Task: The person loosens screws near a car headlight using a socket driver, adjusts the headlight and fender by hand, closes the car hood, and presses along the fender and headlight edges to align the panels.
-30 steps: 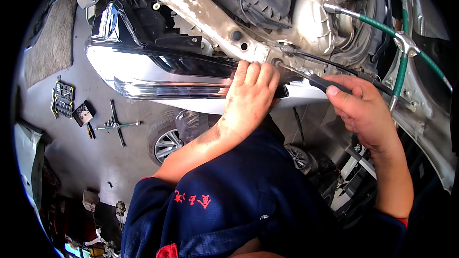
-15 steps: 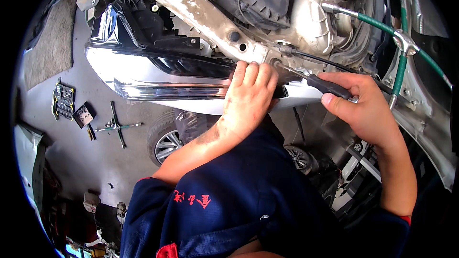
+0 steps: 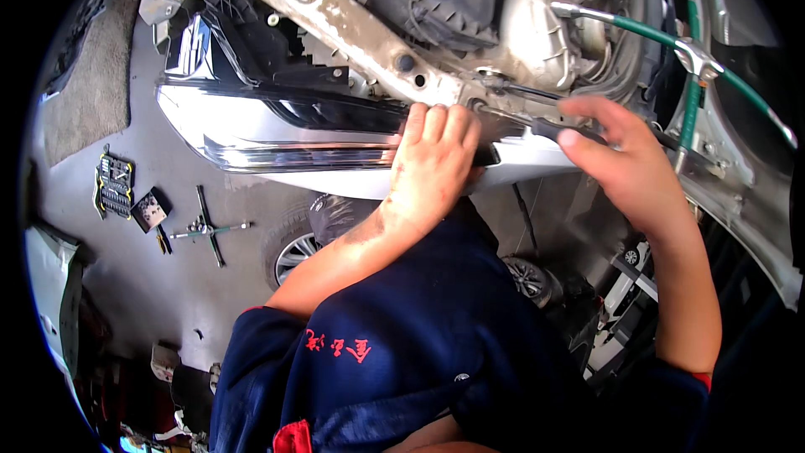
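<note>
My left hand (image 3: 430, 155) is closed over the inner end of the headlight (image 3: 285, 127), its fingers hooked over the top edge by the metal crossmember (image 3: 360, 38). To its right, a screwdriver (image 3: 549, 129) with a dark handle lies nearly level. Its shaft points left to a round recess at the crossmember's end; the tip's exact seat is hard to make out. My right hand (image 3: 629, 159) is around the handle, thumb below and forefinger above, its fingers loosened and blurred by motion.
A green-sleeved cross wrench (image 3: 698, 59) leans in the engine bay at right. On the floor at left lie a tool set (image 3: 115, 184), a small box of parts (image 3: 151, 210) and another cross wrench (image 3: 208, 226). A wheel (image 3: 295, 252) stands below the silver bumper (image 3: 528, 161).
My right hand has loosened its fingers and shifted along the screwdriver handle, which it gripped firmly before. The left hand keeps its place on the headlight. The whole view has shifted slightly.
</note>
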### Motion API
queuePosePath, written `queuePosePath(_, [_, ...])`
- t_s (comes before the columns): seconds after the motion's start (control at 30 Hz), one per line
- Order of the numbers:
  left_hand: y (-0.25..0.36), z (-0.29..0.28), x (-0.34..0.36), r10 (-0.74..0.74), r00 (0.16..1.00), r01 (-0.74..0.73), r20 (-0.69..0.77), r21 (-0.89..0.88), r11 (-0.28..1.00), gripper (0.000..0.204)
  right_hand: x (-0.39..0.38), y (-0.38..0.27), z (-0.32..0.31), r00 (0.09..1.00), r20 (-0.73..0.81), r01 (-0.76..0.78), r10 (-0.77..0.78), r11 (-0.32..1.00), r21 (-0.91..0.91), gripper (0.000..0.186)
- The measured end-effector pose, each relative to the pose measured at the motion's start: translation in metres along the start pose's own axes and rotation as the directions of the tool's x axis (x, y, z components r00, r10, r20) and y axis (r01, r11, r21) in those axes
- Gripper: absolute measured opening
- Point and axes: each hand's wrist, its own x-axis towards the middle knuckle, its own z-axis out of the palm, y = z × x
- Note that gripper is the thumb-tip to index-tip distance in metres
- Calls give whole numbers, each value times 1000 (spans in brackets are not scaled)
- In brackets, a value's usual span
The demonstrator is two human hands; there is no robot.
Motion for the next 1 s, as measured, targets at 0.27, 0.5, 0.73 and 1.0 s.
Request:
queuePosePath(0.27, [-1, -11, -4, 5, 1000, -5, 25, -11, 1000, 73, -83, 45, -11, 978, -53, 206, -200, 964, 169, 38])
queuePosePath(0.5, [-7, -10, -2, 141, 989, -144, 39, 92, 985, 68, -157, 176, 44, 981, 168, -31, -99, 772, 635, 41])
queuePosePath(0.73, [8, -1, -7, 137, 989, -145, 49, 203, 968, 65, -178, 320, 167, 981, 169, -110, -98, 436, 893, 36])
queuePosePath(1.0, [11, 6, -4, 136, 983, -164, 121, 259, 952, 71, -199, 367, 277, 967, 249, -253, 45, 194, 948, 32])
